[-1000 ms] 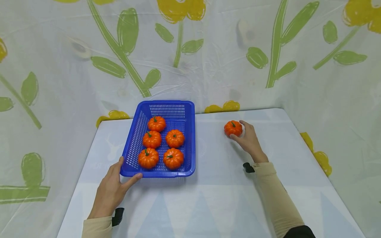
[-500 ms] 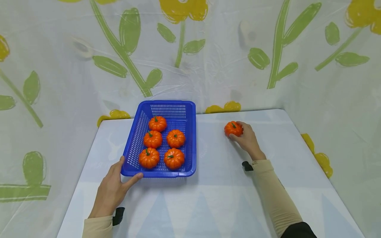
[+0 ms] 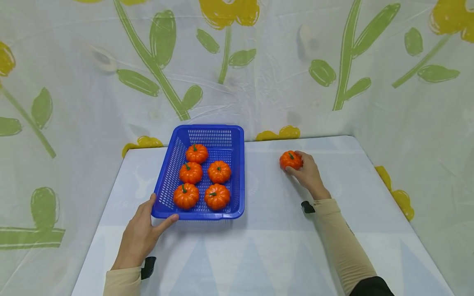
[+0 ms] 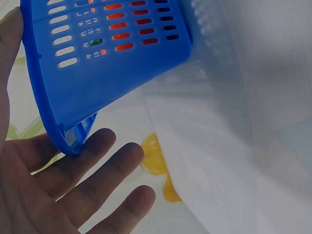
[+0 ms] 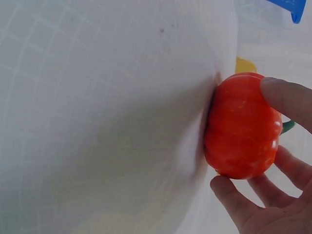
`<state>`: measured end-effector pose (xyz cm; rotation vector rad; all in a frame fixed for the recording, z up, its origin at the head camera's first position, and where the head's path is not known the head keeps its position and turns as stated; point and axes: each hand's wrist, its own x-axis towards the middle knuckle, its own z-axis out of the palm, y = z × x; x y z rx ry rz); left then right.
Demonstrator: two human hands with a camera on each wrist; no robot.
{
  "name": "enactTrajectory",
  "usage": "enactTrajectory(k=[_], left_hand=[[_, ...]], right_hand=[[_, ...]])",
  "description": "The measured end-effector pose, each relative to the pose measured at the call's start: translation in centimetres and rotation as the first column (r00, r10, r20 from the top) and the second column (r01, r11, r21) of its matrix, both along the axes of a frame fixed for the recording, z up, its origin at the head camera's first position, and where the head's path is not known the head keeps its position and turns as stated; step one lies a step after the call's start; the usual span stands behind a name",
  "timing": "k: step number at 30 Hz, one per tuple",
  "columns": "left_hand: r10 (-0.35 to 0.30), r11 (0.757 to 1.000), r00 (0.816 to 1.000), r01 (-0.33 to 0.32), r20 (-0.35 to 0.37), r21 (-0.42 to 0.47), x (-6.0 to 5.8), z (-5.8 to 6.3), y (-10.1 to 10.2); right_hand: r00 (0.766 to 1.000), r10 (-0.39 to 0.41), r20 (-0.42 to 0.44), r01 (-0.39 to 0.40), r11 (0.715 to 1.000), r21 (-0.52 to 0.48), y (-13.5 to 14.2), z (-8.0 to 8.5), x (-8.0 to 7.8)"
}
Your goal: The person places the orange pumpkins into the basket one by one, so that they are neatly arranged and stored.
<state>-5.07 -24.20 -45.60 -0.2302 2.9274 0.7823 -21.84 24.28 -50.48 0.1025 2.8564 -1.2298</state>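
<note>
In the head view, a small orange pumpkin point(image 3: 290, 160) with a green stem sits on the table, right of the basket. My right hand point(image 3: 308, 174) grips it from the right side. Up close, the thumb lies on one side of that pumpkin point(image 5: 243, 127) and the fingers on the other; it stands against the tabletop. A blue perforated basket point(image 3: 237, 209) holds several more pumpkins, such as the front-left one point(image 3: 186, 196). At its near left corner, my left hand point(image 3: 138, 234) touches the rim, thumb and fingers spread. Its fingers point(image 4: 92, 195) look extended beside the rim.
The table point(image 3: 229, 259) has a pale blue and white cover. Behind it and at both sides hangs a white curtain point(image 3: 274, 90) printed with yellow flowers and green leaves. The basket stands near the table's back edge.
My right hand's fingers have drawn in around the single pumpkin, which has stayed in about the same place. The left hand keeps its place at the basket corner.
</note>
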Motion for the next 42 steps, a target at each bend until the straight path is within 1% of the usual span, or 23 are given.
enactTrajectory(k=[6,13,19,31,42], left_hand=[[0.005,1.000,1.000,-0.005,0.016,0.000,-0.05,0.07,0.04],[0.002,1.000,1.000,-0.002,0.003,0.003,-0.05,0.08,-0.01],[0.011,1.000,1.000,-0.011,0.025,0.007,-0.02,0.02,0.06],[-0.003,1.000,1.000,0.003,-0.020,0.008,0.06,0.00,-0.01],[-0.003,1.000,1.000,0.003,-0.014,0.009,0.04,-0.04,-0.02]], right_hand=[[1.000,-0.019,0.014,0.019,1.000,-0.007,-0.04,-0.11,0.00],[1.000,-0.022,0.006,0.022,1.000,0.001,-0.02,-0.36,-0.03],[1.000,-0.027,-0.001,0.027,1.000,-0.010,0.08,-0.49,0.17],[0.999,-0.025,-0.028,0.025,1.000,-0.019,0.04,-0.68,0.08],[0.999,-0.033,-0.027,0.032,0.999,-0.014,-0.06,-0.69,0.19]])
